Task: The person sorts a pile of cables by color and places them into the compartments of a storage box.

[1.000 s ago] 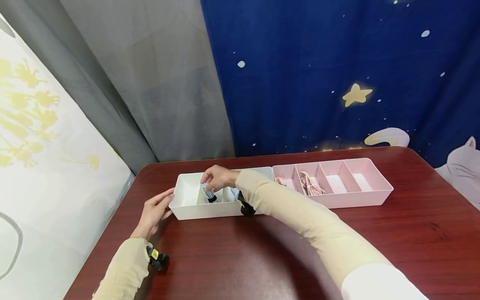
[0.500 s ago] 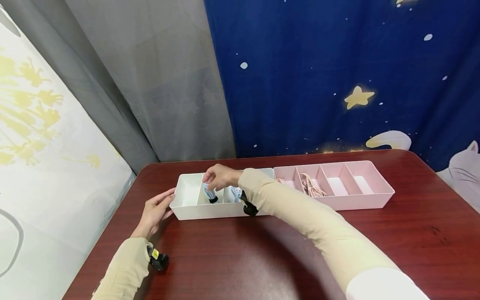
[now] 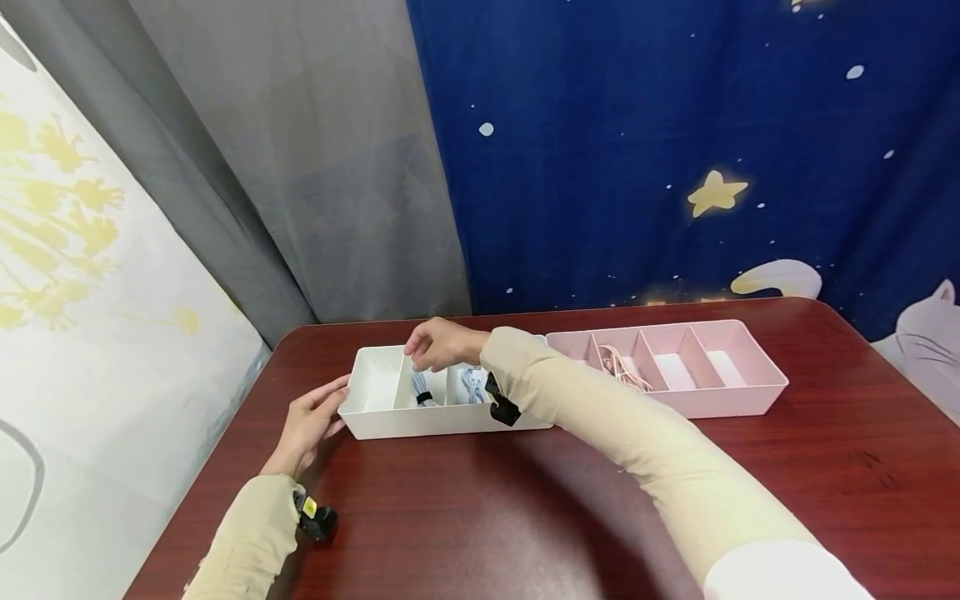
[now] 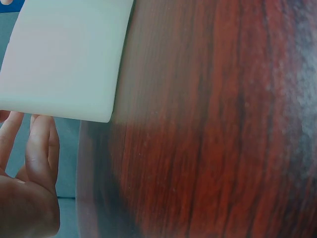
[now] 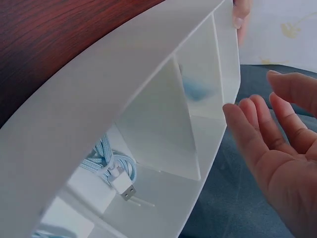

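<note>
A long white divided box (image 3: pixel 442 423) lies on the table. My left hand (image 3: pixel 311 425) touches its left end with nearly straight fingers; the left wrist view shows those fingers against the end wall. Above the box's back edge is my right hand (image 3: pixel 444 344). In the right wrist view its fingers are loosely bent and hold nothing. A light blue cable bundle (image 3: pixel 422 388) with a black tie lies in the second compartment from the left, just below that hand. Another blue cable (image 5: pixel 118 176), with a white USB plug, is coiled in the compartment to its right.
To the right, end to end with the white box, stands a pink divided box (image 3: pixel 712 402). It has a pale pink cable (image 3: pixel 622 368) in one compartment. Curtains (image 3: pixel 637 150) hang behind the dark red wooden table (image 3: pixel 450 517).
My right hand has let go of the blue cable bundle and risen slightly from it. The bundle now lies in the compartment. My left hand has stayed at the box's end.
</note>
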`<state>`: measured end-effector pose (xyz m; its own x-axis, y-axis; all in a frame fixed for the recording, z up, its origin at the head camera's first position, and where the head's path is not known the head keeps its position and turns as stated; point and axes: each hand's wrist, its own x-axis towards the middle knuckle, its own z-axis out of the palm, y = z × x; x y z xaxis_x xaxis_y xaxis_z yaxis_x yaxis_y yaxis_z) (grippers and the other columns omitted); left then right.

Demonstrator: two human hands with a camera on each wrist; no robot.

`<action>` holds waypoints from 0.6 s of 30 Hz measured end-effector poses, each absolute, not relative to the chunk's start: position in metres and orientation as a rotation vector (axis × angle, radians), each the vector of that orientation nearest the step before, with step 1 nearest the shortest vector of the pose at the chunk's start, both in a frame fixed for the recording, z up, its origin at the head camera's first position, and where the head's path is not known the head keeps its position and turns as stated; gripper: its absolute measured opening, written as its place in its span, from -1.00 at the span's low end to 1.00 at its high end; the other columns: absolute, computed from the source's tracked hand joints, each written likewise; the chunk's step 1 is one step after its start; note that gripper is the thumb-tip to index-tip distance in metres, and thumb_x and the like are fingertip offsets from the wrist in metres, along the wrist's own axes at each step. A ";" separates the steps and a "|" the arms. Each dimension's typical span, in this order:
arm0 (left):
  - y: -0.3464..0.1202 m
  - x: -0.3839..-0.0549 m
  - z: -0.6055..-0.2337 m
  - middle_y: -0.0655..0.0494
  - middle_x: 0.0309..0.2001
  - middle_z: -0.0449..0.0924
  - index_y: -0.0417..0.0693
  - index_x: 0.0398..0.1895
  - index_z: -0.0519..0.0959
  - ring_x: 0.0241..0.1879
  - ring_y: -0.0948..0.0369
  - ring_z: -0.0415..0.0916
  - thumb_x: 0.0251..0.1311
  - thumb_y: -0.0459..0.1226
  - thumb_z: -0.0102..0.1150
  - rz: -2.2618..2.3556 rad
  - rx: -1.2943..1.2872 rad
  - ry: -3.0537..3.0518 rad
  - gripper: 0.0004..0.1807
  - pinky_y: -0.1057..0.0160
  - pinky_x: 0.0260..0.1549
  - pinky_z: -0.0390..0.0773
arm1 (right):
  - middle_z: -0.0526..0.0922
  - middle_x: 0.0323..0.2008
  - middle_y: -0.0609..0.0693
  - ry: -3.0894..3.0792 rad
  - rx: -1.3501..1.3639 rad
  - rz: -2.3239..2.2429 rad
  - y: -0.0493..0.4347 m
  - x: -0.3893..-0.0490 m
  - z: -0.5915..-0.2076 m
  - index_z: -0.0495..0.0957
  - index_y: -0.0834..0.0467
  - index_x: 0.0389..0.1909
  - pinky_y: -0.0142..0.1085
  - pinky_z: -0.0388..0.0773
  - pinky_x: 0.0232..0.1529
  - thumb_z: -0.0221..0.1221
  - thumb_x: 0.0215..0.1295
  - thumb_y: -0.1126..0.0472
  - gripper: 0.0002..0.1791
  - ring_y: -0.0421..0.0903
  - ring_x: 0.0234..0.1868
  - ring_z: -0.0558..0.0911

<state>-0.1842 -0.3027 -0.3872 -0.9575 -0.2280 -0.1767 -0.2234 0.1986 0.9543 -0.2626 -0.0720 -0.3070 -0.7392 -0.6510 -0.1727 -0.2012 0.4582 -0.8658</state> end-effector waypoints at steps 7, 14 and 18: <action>-0.302 -0.185 -0.387 0.27 -0.17 0.49 -0.05 0.20 0.34 -0.35 0.43 0.49 0.14 -0.06 0.09 -1.923 0.445 -2.440 -0.45 0.38 -0.36 0.53 | 0.50 -0.29 0.07 2.249 -0.756 -1.200 -0.063 -0.259 -0.300 0.47 0.33 -0.11 -0.40 0.49 -0.33 0.18 0.06 0.43 -0.69 -0.15 -0.31 0.46; -0.303 -0.185 -0.386 0.23 -0.13 0.48 -0.03 0.20 0.34 -0.35 0.44 0.48 0.14 -0.04 0.09 -1.909 0.452 -2.453 -0.44 0.37 -0.35 0.53 | 0.51 -0.19 0.12 2.314 -0.832 -1.189 -0.049 -0.249 -0.296 0.47 0.31 -0.10 -0.41 0.49 -0.26 0.16 0.11 0.39 -0.71 -0.11 -0.20 0.49; -0.305 -0.183 -0.386 0.24 -0.12 0.47 -0.02 0.21 0.33 -0.35 0.44 0.48 0.12 -0.02 0.09 -1.920 0.471 -2.447 -0.42 0.37 -0.32 0.52 | 0.51 -0.16 0.10 2.362 -0.862 -1.200 -0.042 -0.238 -0.296 0.49 0.22 -0.14 -0.42 0.47 -0.20 0.15 0.12 0.38 -0.76 -0.09 -0.14 0.50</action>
<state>-0.1830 -0.3046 -0.3861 -0.9551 -0.2307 -0.1857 -0.2353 0.2102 0.9489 -0.2375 -0.0418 -0.2964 -0.7518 -0.6583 -0.0374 -0.3581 0.4552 -0.8152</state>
